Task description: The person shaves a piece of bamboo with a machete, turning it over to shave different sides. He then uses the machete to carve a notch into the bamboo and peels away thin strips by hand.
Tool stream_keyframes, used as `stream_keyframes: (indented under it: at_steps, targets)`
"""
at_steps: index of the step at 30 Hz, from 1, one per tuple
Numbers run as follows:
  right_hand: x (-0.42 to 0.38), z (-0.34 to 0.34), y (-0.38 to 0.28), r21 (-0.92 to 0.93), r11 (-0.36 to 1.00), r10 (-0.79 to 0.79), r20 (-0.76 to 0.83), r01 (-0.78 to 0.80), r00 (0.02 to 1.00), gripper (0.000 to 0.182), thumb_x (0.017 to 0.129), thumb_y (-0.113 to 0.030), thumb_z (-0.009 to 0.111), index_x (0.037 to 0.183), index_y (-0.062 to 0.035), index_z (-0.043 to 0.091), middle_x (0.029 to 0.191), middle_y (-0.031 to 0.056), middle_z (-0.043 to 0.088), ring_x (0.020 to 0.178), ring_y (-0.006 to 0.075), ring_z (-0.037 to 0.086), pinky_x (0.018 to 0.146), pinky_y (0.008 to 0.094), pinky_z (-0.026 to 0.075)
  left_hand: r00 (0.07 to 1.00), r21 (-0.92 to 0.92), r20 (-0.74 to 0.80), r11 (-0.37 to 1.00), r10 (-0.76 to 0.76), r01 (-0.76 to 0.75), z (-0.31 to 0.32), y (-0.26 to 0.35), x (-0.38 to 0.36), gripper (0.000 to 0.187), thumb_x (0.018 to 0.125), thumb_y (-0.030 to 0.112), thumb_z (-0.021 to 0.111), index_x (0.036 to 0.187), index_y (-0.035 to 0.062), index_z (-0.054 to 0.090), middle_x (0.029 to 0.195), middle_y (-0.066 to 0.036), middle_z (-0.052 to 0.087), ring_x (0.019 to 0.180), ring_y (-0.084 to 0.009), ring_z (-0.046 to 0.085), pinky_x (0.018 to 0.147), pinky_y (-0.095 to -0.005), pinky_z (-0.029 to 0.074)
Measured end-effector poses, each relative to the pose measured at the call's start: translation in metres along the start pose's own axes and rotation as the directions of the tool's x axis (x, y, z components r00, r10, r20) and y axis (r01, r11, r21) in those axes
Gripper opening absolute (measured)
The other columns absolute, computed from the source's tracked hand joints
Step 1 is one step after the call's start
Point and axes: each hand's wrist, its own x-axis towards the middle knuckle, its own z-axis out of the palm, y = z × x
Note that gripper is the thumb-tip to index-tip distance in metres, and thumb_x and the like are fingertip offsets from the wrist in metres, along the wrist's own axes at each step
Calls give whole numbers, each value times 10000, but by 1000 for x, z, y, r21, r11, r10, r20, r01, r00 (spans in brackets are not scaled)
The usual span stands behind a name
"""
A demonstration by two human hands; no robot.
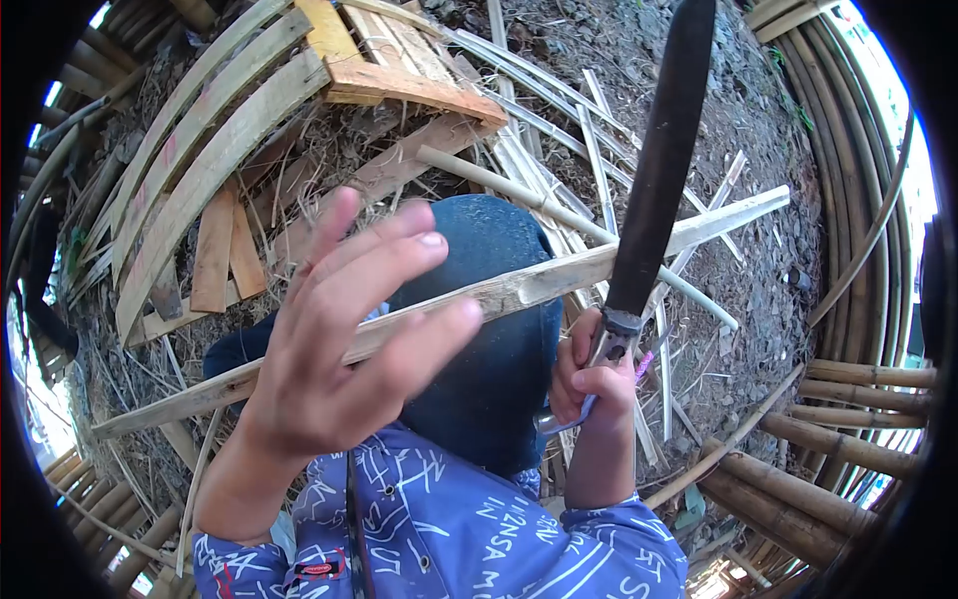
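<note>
A long pale wooden strip [529, 285] lies across my dark-clad knee [469, 379], running from lower left to upper right. Above its left part is my left hand [349, 329], fingers spread and slightly blurred, with nothing in its grip. Whether the palm touches the strip is hidden. My right hand [597, 374] is wrapped round the handle of a large machete [664, 160]. The dark blade points up and passes in front of the strip's right part. A small pink thing [644, 367] shows beside the handle.
Curved wooden slats [215, 150] and an orange-brown plank [409, 88] are at the upper left. Split strips and a round pole [519, 195] lie on littered ground beyond my knee. Bamboo poles [848, 200] line the right side, with more [788, 499] at the lower right.
</note>
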Motion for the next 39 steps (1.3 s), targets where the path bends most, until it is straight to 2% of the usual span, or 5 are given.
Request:
stream_keyframes:
  at_steps: [6,20,33,36,39]
  targets:
    - [0,3,6,-31,1000,9,18,-8,1000,237,676,28,588,816,-20,403,516,81,418,336,149,418,319,273,402,865,-618,-271,766,-423,180,0,-3,-5,651,838,-134,474,1422,17,229,1328,-313,417,991,-306,653,874,-336,545]
    - [1,3,8,-40,999,-3,10,4,1000,248,676,7,602,805,-19,391,501,88,422,322,158,430,310,285,410,837,-979,4,170,-547,116,-8,-1,1,589,766,-173,344,1299,59,245,1452,-331,219,1175,-457,499,1003,-496,450]
    - [2,11,8,-161,987,-7,-55,-2,998,278,640,-74,598,775,-40,357,467,57,363,279,148,356,260,275,351,784,-969,120,101,-609,227,-13,0,1,565,845,-98,500,1358,-20,276,1385,-316,363,1002,-328,645,881,-368,559]
    - [2,10,7,-131,991,-8,-43,2,999,257,650,-37,599,783,-32,379,480,70,393,298,149,389,285,275,375,817,-863,-90,454,-569,221,-10,-3,-2,565,827,18,641,1315,-30,360,1349,-303,419,1004,-333,644,915,-394,530]
    - [1,8,6,-91,996,2,-21,-3,1000,239,662,4,598,796,-24,402,493,81,423,319,152,425,310,274,402,986,183,-51,969,-158,165,-18,3,5,489,759,283,738,1124,7,566,1147,-200,587,994,-370,605,914,-426,447]
